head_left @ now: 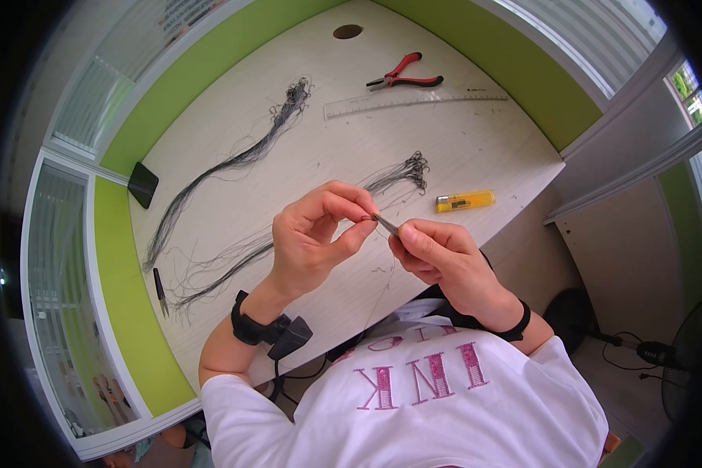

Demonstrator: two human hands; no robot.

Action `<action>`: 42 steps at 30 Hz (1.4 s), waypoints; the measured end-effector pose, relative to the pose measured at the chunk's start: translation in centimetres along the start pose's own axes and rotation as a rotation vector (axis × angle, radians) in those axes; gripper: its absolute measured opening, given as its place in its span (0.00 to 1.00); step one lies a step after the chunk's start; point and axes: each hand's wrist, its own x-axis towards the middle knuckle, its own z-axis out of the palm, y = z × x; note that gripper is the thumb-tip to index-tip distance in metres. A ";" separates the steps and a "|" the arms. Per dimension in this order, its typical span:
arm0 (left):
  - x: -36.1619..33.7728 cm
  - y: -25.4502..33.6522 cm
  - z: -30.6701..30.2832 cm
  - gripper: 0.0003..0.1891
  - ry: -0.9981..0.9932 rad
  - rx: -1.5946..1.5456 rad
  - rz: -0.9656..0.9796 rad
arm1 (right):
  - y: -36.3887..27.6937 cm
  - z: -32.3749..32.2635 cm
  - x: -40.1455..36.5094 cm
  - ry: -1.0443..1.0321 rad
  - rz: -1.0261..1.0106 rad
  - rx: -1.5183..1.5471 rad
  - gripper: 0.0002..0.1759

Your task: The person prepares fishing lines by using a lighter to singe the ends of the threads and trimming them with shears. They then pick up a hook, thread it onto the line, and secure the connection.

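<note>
My left hand (316, 234) is closed in a pinch, thumb and forefinger together on a tiny dark reddish piece (368, 218), perhaps a fish hook; its shape is mostly hidden. My right hand (451, 261) grips a small pointed metal tool (387, 226) that looks like tweezers, its tip meeting the piece at the left fingertips. A thin line hangs below the hands toward the desk's front edge. Behind the left hand lies a bundle of fishing line (246, 262), with several dark hooks (415, 170) gathered at its right end.
Another hooked line bundle (234, 162) lies farther left. Red-handled pliers (405, 76) and a clear ruler (413, 101) are at the back. A yellow lighter (466, 201) lies right, black tweezers (161, 292) left. Green panels (515, 70) border the desk.
</note>
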 end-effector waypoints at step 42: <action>-0.2 -0.1 0.6 0.06 0.083 0.059 -0.106 | 0.8 -0.4 0.6 0.030 0.100 0.176 0.19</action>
